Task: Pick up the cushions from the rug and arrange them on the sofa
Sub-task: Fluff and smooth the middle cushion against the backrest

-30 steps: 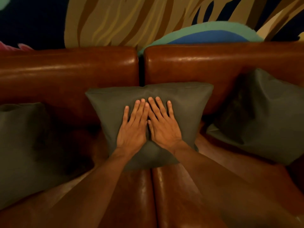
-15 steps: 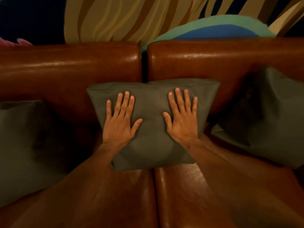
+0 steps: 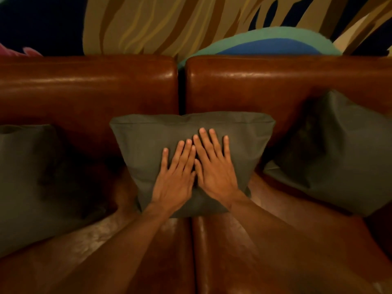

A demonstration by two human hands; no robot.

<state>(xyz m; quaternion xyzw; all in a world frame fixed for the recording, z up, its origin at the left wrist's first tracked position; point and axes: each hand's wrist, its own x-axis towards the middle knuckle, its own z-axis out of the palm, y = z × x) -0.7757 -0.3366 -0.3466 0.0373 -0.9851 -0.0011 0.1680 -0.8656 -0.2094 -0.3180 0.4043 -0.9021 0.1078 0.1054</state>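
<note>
Flat and open on the face of the square grey-green fabric cushion [image 3: 191, 132], left hand [image 3: 174, 183] and right hand [image 3: 216, 175] side by side, gripping nothing, cushion propped against the glossy brown leather sofa [image 3: 89, 85] backrest over the seat seam.

Under my flat palms: middle cushion [image 3: 191, 132], plain grey-green. Left cushion [image 3: 23, 177] and right cushion [image 3: 343, 158], the same plain grey-green. Sofa [image 3: 89, 85], glossy reddish-brown leather. Wall mural [image 3: 161, 24], tan and brown streaks on navy, with a teal-edged blue patch.
</note>
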